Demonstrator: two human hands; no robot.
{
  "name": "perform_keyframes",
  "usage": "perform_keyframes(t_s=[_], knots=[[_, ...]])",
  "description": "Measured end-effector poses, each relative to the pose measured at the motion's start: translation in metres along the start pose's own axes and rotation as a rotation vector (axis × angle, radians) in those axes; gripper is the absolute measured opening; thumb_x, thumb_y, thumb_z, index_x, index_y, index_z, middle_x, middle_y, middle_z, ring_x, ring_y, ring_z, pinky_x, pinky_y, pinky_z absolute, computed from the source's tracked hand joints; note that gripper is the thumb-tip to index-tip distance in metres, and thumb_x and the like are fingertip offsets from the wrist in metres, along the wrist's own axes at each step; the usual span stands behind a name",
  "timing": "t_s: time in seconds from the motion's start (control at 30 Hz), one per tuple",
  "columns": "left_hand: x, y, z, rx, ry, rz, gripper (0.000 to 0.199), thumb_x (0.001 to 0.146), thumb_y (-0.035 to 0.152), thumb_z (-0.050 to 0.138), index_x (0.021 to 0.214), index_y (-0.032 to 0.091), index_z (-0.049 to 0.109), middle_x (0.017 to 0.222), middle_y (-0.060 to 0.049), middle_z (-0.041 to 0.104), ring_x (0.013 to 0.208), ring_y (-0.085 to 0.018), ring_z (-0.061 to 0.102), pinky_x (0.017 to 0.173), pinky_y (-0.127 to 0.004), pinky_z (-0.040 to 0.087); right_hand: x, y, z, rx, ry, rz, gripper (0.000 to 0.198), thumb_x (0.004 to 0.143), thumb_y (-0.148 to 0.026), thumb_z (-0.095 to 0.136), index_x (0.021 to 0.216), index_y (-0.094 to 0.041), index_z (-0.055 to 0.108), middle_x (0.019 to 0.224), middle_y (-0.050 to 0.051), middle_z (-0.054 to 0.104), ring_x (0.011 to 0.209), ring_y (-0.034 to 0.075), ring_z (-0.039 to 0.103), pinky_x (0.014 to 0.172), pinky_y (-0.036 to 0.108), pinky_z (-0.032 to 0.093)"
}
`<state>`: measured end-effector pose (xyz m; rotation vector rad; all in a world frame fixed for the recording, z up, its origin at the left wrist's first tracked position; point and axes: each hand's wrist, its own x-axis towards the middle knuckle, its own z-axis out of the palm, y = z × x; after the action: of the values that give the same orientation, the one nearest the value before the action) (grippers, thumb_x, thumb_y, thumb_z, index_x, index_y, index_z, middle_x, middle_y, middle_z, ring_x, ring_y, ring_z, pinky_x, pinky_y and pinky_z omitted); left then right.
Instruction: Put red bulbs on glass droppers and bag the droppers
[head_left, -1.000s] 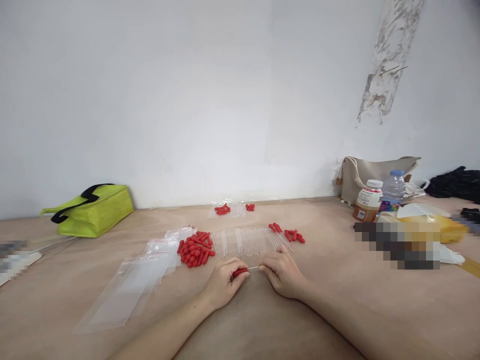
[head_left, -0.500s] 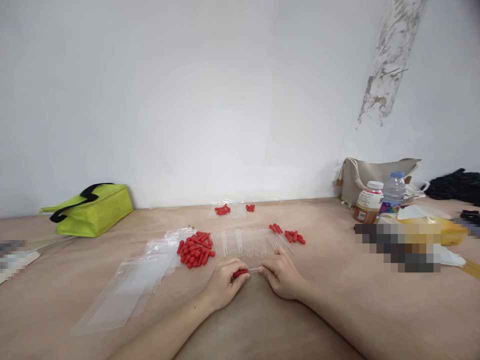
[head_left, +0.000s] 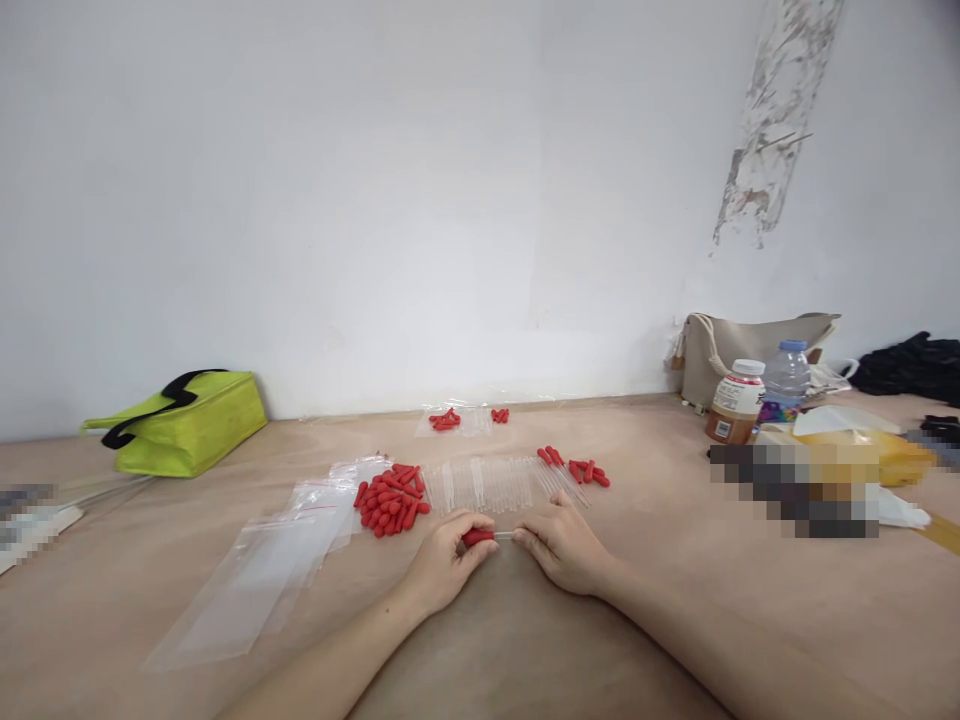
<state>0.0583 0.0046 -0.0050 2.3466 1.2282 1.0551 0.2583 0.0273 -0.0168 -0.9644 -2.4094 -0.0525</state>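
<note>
My left hand [head_left: 448,560] is closed on a red rubber dropper bulb [head_left: 478,538], which shows between thumb and fingers. My right hand [head_left: 561,545] pinches a thin clear dropper tube [head_left: 504,535], its end meeting the bulb's mouth; how far it sits inside I cannot tell. Just beyond the hands lies a row of clear tubes [head_left: 480,485]. Left of that row is a heap of red bulbs [head_left: 390,500]. To its right, a few tubes with red bulbs on them [head_left: 551,456] lie slanted, beside several loose red bulbs [head_left: 590,473].
Clear zip bags [head_left: 255,570] lie overlapping at the left. By the wall is another bag with red bulbs [head_left: 445,420] and tubes. A lime-green bag [head_left: 195,425] stands back left. Bottles [head_left: 736,405] and a beige bag [head_left: 709,350] stand back right.
My hands stay close together in nearly the same place. The bulb shows a little more in my left hand, and the gap between the hands is slightly smaller.
</note>
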Motion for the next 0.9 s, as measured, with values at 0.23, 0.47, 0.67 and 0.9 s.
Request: perform_keyframes(t_s=[0.23, 0.47, 0.67, 0.9], knots=[[-0.001, 0.000, 0.001, -0.001, -0.005, -0.043, 0.014, 0.080, 0.027, 0.055, 0.074, 0.018, 0.064, 0.070, -0.001, 0.063, 0.065, -0.015, 0.056, 0.063, -0.025, 0.042, -0.003, 0.001, -0.007, -0.039, 0.023, -0.066, 0.021, 0.086, -0.028, 0.040, 0.079, -0.022, 0.059, 0.070, 0.001, 0.061, 0.071, 0.015, 0.048, 0.066, 0.029, 0.022], [-0.003, -0.008, -0.002, 0.110, 0.055, 0.018, 0.030, 0.078, 0.032, 0.057, 0.106, 0.023, 0.057, 0.098, -0.005, 0.060, 0.094, -0.021, 0.052, 0.081, -0.032, 0.041, 0.001, 0.008, -0.012, -0.109, 0.071, -0.027, 0.024, 0.084, -0.028, 0.043, 0.073, -0.022, 0.064, 0.071, 0.003, 0.060, 0.073, 0.015, 0.047, 0.067, 0.031, 0.023], [-0.002, -0.009, -0.004, 0.211, 0.031, 0.064, 0.021, 0.078, 0.026, 0.055, 0.098, 0.022, 0.058, 0.099, -0.005, 0.054, 0.093, -0.021, 0.050, 0.080, -0.034, 0.040, 0.004, 0.054, -0.024, -0.071, 0.264, 0.592, 0.027, 0.084, -0.033, 0.040, 0.081, -0.023, 0.065, 0.073, 0.003, 0.064, 0.072, 0.017, 0.055, 0.067, 0.029, 0.028], [0.000, -0.009, -0.003, 0.213, 0.004, 0.094, 0.009, 0.078, 0.023, 0.053, 0.082, 0.020, 0.061, 0.091, -0.005, 0.055, 0.085, -0.020, 0.052, 0.075, -0.032, 0.041, 0.009, 0.083, -0.017, -0.163, 0.236, 0.786, 0.022, 0.079, -0.034, 0.044, 0.087, -0.019, 0.057, 0.077, 0.006, 0.066, 0.077, 0.021, 0.058, 0.068, 0.033, 0.028]])
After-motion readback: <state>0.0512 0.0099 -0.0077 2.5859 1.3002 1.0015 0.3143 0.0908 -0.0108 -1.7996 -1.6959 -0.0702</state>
